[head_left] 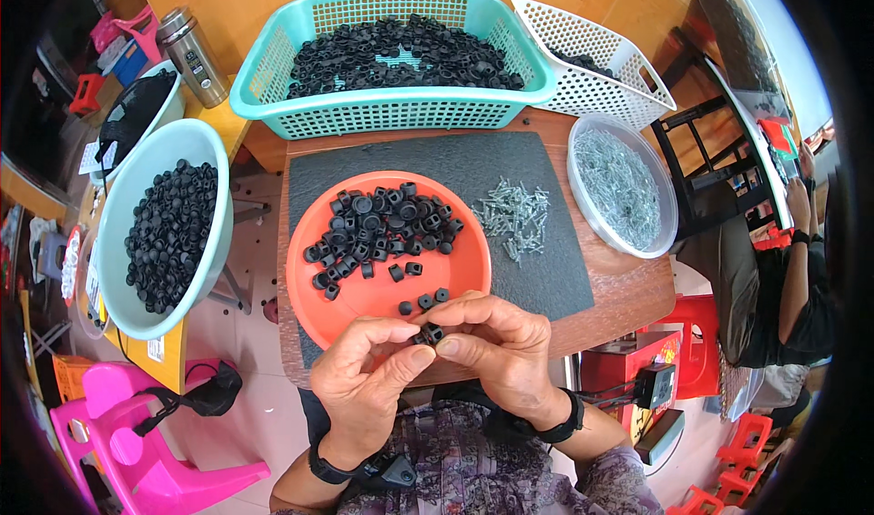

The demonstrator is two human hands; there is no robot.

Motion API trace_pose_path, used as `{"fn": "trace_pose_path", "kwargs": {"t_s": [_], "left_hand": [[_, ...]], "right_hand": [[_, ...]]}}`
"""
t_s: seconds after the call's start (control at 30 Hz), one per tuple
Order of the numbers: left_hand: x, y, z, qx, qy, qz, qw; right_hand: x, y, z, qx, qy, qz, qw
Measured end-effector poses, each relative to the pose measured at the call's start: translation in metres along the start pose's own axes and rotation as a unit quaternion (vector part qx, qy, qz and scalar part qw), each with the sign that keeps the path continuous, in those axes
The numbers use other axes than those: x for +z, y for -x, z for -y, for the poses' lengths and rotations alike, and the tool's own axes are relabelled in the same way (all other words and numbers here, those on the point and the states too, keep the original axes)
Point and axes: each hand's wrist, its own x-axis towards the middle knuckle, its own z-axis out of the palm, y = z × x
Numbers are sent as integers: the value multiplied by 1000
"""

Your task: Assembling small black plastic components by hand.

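My left hand (369, 377) and my right hand (496, 344) meet over the near rim of an orange plate (451, 274). Both pinch one small black plastic part (430, 335) between their fingertips. The plate holds a heap of several black plastic parts (382, 228), with a few loose ones near my fingers. A scatter of small silver screws (515, 213) lies on the dark mat (437, 162) right of the plate.
A teal basket (391, 105) of black parts stands behind the mat, a white basket (592, 60) beside it. A round metal pan (583, 207) of screws sits at right, a pale bowl (123, 233) of black parts at left. Another person (792, 278) sits far right. Pink chair (127, 424) lower left.
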Motion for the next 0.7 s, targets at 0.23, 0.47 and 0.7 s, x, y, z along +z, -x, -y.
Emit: {"fn": "trace_pose_path", "kwargs": {"t_s": [0.23, 0.47, 0.7], "left_hand": [[-2, -1, 2, -26, 39, 23, 999], [-2, -3, 2, -21, 47, 40, 998], [-2, -4, 1, -10, 30, 51, 998]], "right_hand": [[-1, 0, 1, -18, 52, -4, 998], [0, 3, 2, 29, -4, -26, 999], [-3, 4, 1, -6, 13, -6, 1000]]}}
